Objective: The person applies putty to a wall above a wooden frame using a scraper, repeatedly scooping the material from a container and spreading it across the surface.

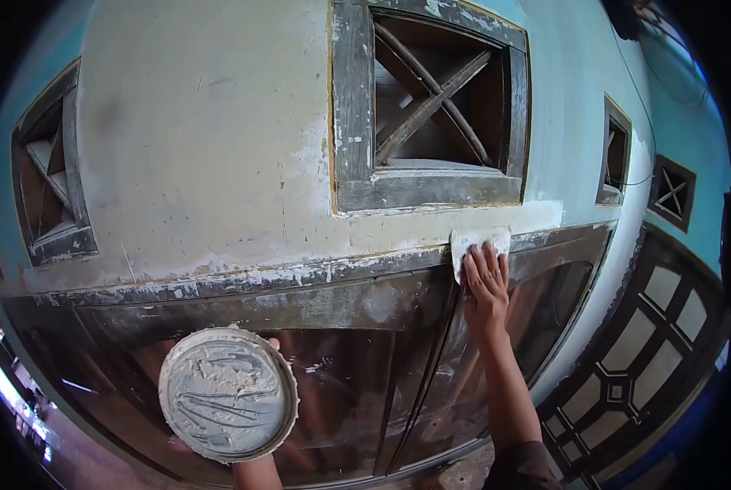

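Note:
My left hand (274, 344) holds up a round, shallow lid (292, 392) from beneath, and most of the hand is hidden behind it. Greyish-white putty (226, 380) is smeared across the lid, with streaks scraped through it. My right hand (485, 286) is closed on a flat, putty-coated scraper (466, 242). The scraper lies against the wall just above the dark wooden door frame (341, 304), below the right part of the vent window. Fresh white putty shows on the wall beside the scraper.
Above is a vent window (351, 114) with crossed wooden bars. Smaller vents (78, 155) (616, 151) sit left and right. The wall (210, 106) is beige with patches, turning pale blue rightward. Below are glossy dark door panels (341, 392); a panelled door (647, 343) stands at right.

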Available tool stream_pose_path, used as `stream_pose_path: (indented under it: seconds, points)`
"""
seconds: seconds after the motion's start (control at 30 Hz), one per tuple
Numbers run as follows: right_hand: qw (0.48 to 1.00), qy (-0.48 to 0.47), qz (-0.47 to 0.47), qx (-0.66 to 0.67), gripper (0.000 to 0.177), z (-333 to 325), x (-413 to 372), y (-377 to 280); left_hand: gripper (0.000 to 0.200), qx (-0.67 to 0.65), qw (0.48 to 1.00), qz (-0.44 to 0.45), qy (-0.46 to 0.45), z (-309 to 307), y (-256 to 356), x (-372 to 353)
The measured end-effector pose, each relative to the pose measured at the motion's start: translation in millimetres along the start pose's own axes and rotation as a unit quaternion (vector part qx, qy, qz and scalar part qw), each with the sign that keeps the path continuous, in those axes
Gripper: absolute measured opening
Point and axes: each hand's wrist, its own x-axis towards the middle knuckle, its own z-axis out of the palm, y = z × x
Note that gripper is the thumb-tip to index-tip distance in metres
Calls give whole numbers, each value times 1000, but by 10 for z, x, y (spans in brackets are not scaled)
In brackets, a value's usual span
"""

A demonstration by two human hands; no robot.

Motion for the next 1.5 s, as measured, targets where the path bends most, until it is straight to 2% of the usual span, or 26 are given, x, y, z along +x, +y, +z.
stream_pose_path:
  seconds: [0.03, 0.07, 0.17, 0.2, 0.3, 0.33, 0.43, 0.47, 0.5, 0.57, 0.6, 0.7, 0.73, 0.77, 0.83, 0.87, 0.97, 1.0, 1.07, 1.17, 1.2, 1.23, 1.3, 1.37, 1.43, 1.5]
  points:
    - [1000, -4, -1, 0, 41, -60, -57, 38, 112, -36, 998, -29, 46, 152, 12, 64]
    - [1000, 7, -25, -1, 38, -122, -91, 77, 78, 58, 995, 74, 31, 366, -107, -65]
    - [996, 64, -50, -20, 31, -342, 90, -10, 76, 45, 993, 69, 79, -76, 75, -99]
    - [997, 64, -49, -18, 31, -363, 223, -64, 88, 73, 996, 19, -36, -137, 96, -52]
    - [999, 22, -50, -4, 39, -200, 370, -77, 86, 70, 995, 57, -40, 213, -111, -7]
    - [999, 18, -48, 0, 40, -104, 284, -37, 136, 136, 987, 75, -39, 275, -131, -28]
    - [999, -1, -35, -4, 41, -3, -9, -6, 134, 35, 999, -3, 34, 260, 165, 40]
    - [999, 4, -38, 2, 39, -40, -79, -7, 130, -86, 974, -34, -209, 318, 144, 146]
    - [999, 9, -39, 7, 37, -74, -135, -18, 130, -85, 974, -33, -209, 293, 167, 100]
    - [999, 36, -34, 5, 34, -199, -116, -64, 126, 36, 987, 152, -27, 244, 216, 24]
    - [997, 65, -32, 3, 32, -207, -16, -91, 66, 161, 972, 124, -117, 231, 242, 53]
    - [999, 54, -2, 2, 34, -177, 305, -145, 63, 76, 994, 42, -68, 212, 144, -5]
    - [1000, 28, 11, 5, 37, -107, 318, -121, 84, 119, 984, 54, -119, 46, 132, 29]
    - [999, 32, 14, 8, 39, -43, 278, -118, 84, 118, 985, 54, -117, 155, 76, 53]
    - [1000, 14, 22, 1, 39, -29, 101, -120, 116, 48, 984, -20, -172, 395, -54, 38]
    - [1000, 8, 10, 2, 38, -46, -6, -103, 139, 56, 995, -38, -74, 348, -35, -28]
    - [999, -38, 11, 26, 37, -378, -134, -167, 138, -29, 997, -8, -76, 313, -318, -89]
    - [995, -18, 74, 63, 37, -472, -148, -252, 138, -28, 997, -4, -71, 251, -397, -64]
    - [962, 2, 207, 175, 35, -764, -55, -498, 142, -86, 980, -47, -176, 144, -492, -30]
    - [825, -78, 399, 393, 23, -1278, 112, -746, 134, -112, 977, -96, -157, 121, -496, -69]
    - [789, -111, 397, 456, 19, -1367, 266, -865, 132, -115, 978, -104, -138, 129, -472, -81]
    - [789, -111, 403, 451, 19, -1452, 375, -987, 129, -114, 981, -111, -115, 142, -433, -112]
    - [656, -240, 474, 537, 20, -1559, 573, -1220, 124, -111, 983, -120, -77, 167, -346, -159]
    - [629, -360, 470, 504, 24, -1539, 671, -1338, 119, -110, 984, -130, -44, 173, -258, -186]
    - [588, -415, 491, 491, 25, -1480, 768, -1530, 114, -113, 984, -139, -7, 158, -180, -190]
    - [582, -456, 478, 474, 26, -1394, 733, -1616, 108, -115, 982, -147, 28, 132, -84, -193]
